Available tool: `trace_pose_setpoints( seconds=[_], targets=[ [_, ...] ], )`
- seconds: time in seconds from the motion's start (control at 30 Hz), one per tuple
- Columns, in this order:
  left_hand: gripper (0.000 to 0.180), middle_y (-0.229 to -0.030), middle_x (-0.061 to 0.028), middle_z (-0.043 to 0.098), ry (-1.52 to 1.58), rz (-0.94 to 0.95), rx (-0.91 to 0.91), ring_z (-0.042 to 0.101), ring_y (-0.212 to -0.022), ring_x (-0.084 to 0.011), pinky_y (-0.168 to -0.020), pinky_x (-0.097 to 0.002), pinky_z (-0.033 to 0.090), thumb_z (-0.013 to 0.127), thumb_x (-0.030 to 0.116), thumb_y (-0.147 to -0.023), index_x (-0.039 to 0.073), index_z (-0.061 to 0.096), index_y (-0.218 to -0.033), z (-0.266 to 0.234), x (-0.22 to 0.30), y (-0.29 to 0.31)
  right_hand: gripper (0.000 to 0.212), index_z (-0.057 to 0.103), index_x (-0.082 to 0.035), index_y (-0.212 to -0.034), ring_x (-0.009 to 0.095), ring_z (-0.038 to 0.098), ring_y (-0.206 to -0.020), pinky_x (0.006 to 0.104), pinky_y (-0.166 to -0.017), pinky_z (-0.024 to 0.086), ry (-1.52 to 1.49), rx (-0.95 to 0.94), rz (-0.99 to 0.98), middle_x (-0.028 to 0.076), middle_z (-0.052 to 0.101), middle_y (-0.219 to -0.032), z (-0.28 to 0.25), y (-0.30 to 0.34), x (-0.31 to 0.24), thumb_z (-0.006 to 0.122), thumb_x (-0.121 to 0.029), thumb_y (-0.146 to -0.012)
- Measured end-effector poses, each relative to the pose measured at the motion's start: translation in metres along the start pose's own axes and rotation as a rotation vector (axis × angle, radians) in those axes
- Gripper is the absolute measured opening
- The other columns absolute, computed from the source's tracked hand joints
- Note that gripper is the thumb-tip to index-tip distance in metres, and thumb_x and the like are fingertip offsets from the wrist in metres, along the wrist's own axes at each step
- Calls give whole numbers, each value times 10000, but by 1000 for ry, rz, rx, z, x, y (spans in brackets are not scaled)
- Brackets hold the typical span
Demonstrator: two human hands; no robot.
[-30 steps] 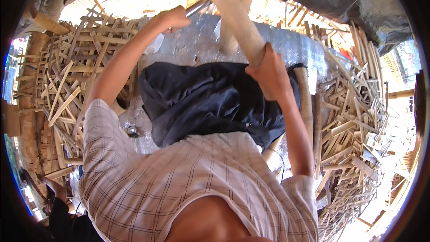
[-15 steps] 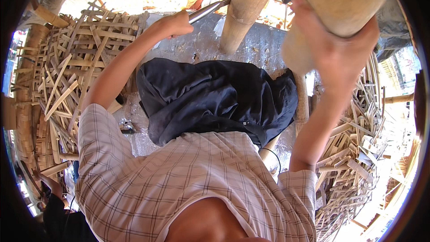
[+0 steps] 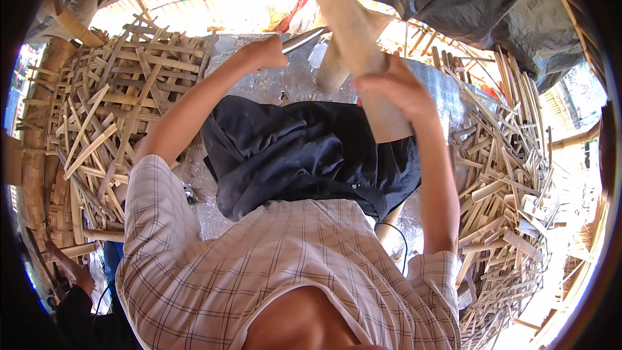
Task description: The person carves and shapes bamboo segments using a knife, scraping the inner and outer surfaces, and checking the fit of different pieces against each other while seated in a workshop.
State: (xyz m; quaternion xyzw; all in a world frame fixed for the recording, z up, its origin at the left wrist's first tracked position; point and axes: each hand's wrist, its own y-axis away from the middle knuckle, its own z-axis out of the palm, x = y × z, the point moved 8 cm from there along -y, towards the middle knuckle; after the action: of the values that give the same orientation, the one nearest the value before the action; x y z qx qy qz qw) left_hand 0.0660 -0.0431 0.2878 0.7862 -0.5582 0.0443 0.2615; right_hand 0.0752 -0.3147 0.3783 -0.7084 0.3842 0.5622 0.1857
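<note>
My left hand [image 3: 267,54] is closed around the handle end of a long metal blade [image 3: 304,41], which looks like a large knife. The handle is hidden inside the fist. The blade's far end meets an upright section of bamboo [image 3: 332,72] standing past my knees. In my right hand [image 3: 400,91] is a thick, pale wooden club [image 3: 353,35], gripped near its lower end. It slants up to the left and passes in front of the bamboo, hiding much of it and the blade's tip. Whether club and blade touch, I cannot tell.
Dark cloth [image 3: 311,149] covers my folded legs on a grey sheet [image 3: 249,84]. Bamboo strips are heaped on the left [image 3: 110,110], with more offcuts on the right [image 3: 505,214]. Black plastic sheeting [image 3: 466,6] hangs at the back. Another person's arm [image 3: 74,269] shows at lower left.
My right hand has swung the club down and left, from high at the right to in front of the bamboo. My left hand has shifted slightly right and down with the blade.
</note>
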Motion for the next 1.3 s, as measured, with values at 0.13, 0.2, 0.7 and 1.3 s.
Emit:
trace_pose_setpoints(
  seconds=[0.13,0.2,0.7,1.3],
  targets=[
    [471,-742,-227,661,-66,11,99,674,-624,-302,-566,-429,534,578,172,-801,-121,557,-1169,1,-9,6,393,710,68,-982,215,706,-756,323,-721,550,154,184,-463,130,745,-890,-25,41,-123,818,-180,-696],
    [464,-757,-235,671,-52,2,45,675,-616,-311,-544,-434,518,567,152,-794,-121,559,-1169,5,7,3,391,696,56,-1065,214,745,-759,327,-713,582,322,404,-575,128,755,-864,-41,82,-166,814,-149,-753],
    [467,-746,-208,663,101,-42,-4,676,-623,-261,-515,-401,530,593,164,-815,-100,529,-1195,18,9,-44,715,566,118,-1227,325,730,-914,395,-835,584,321,50,89,204,714,-1004,-26,-19,98,878,-169,-652],
    [340,-759,-230,675,92,-97,16,667,-574,-291,-530,-420,524,547,103,-795,-117,594,-1050,39,-4,-7,895,431,142,-1362,492,694,-1036,496,-913,559,754,246,-31,351,692,-1068,-21,1,62,875,-178,-654]
  ],
)
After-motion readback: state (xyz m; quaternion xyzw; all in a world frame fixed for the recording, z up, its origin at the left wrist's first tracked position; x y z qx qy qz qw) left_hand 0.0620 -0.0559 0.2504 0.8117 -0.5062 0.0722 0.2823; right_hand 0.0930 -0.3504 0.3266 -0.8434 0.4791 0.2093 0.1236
